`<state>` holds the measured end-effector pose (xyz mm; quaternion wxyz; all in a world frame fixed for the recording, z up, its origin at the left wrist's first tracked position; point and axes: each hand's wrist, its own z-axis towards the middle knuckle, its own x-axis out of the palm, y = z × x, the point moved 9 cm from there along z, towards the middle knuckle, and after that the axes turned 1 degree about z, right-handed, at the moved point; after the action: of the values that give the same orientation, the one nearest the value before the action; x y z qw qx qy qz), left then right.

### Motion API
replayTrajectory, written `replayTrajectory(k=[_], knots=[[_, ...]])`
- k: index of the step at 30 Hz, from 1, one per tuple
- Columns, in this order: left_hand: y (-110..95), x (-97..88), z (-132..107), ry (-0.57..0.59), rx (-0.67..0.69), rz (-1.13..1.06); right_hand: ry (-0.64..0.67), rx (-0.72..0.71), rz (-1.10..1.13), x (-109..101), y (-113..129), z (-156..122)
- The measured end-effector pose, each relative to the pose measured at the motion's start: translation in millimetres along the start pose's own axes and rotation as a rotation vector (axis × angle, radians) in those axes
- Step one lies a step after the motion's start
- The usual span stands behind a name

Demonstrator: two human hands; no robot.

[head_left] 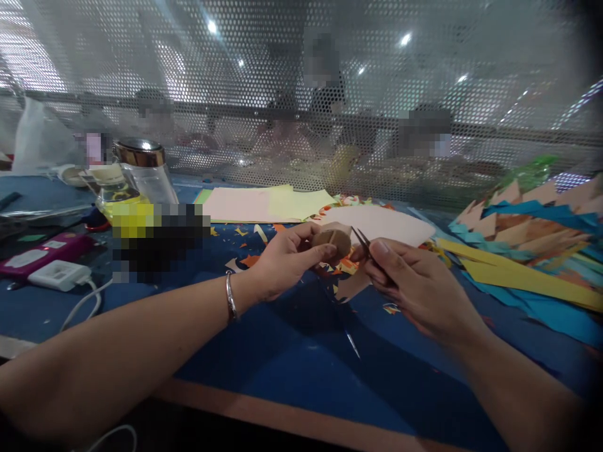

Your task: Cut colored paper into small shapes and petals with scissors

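My left hand [287, 260] pinches a small brown rounded piece of card [333, 242] above the blue table top [292, 351]. A metal bangle sits on that wrist. My right hand [414, 285] is closed round a pair of small scissors [362, 240], whose dark blades point up and left and touch the right edge of the brown piece. Both hands meet over a scatter of coloured paper scraps.
Pale pink and yellow sheets [264, 204] lie behind the hands. A pile of blue, yellow and tan paper strips [532, 251] fills the right. At left stand a glass jar [144, 166], a pink device [44, 251] and a white charger [59, 275]. A perforated screen [330, 94] stands behind, with people beyond it.
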<state>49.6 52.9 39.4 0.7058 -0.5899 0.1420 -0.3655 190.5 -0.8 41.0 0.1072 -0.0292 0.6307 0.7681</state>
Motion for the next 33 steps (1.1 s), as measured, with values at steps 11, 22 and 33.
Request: replayTrajectory(k=[11,22,33], knots=[[-0.6,1.3,-0.3,0.035,0.027,0.026,0.075,0.053,0.002,8.7,-1.7,1.4],[9.8,0.9,-1.0,0.036,-0.031,0.004,0.074,0.084,-0.008,4.8,-7.9,-0.1],[3.8,0.4,-1.5,0.029,-0.029,0.056,0.02,0.057,-0.11,-4.4,-8.5,0.7]])
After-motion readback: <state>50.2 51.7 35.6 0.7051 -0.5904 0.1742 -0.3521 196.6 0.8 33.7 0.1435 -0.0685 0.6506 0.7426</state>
